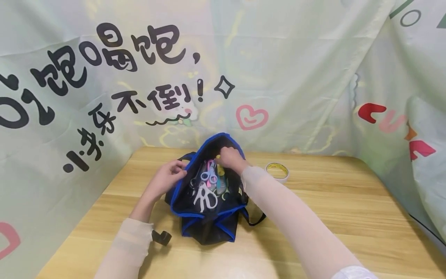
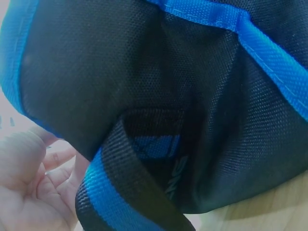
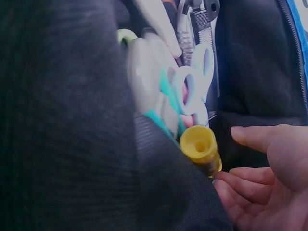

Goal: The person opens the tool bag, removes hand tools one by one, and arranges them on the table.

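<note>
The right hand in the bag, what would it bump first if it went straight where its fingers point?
The right hand would probably bump the yellow tube-shaped thing first. It looks very close, but I can't tell whether they already touch.

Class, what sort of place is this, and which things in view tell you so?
Probably an indoor corner set up for tabletop work, perhaps crafts: a wood-grain table, a printed cloth hung behind it, and an open black bag with scissors inside.
</note>
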The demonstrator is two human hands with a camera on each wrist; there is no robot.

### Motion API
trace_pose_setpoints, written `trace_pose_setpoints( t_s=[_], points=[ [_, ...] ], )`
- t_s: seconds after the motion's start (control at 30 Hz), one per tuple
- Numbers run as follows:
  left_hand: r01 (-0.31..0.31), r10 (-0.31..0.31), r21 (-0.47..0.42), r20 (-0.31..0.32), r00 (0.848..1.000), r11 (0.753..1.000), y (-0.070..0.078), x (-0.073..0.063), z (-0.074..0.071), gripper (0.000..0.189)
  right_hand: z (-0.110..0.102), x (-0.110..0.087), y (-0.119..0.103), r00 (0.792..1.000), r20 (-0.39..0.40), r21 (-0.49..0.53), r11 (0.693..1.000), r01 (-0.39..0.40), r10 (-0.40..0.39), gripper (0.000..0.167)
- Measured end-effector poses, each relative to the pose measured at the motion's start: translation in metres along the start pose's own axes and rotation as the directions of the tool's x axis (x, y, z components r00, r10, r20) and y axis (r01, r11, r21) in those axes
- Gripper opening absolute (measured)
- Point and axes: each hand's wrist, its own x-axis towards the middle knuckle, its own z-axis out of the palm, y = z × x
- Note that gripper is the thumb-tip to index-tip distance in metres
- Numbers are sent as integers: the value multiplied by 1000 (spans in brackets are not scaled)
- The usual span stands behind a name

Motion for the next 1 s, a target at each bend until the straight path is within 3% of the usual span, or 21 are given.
trace_pose_setpoints(
  t_s=[0.2, 0.4, 0.67, 1.0],
  points=[
    [8, -8, -28, 16, 1000, 1000, 2, 0, 2, 25, 11, -1, 12, 999, -32, 18, 1000, 4, -3, 40],
    [12, -11, -25, 30, 999, 1000, 4, 1, 3, 25, 22, -5, 20, 997, -67, 68, 997, -37, 42, 41],
    [14, -12, -42, 42, 999, 999, 3, 0, 5, 26, 24, -6, 21, 997, -38, 112, 992, -59, 64, 39],
    [30, -29, -28, 25, 999, 999, 4, -3, 0, 25, 9, -10, 10, 999, 33, 175, 984, -38, 33, 38]
  ],
)
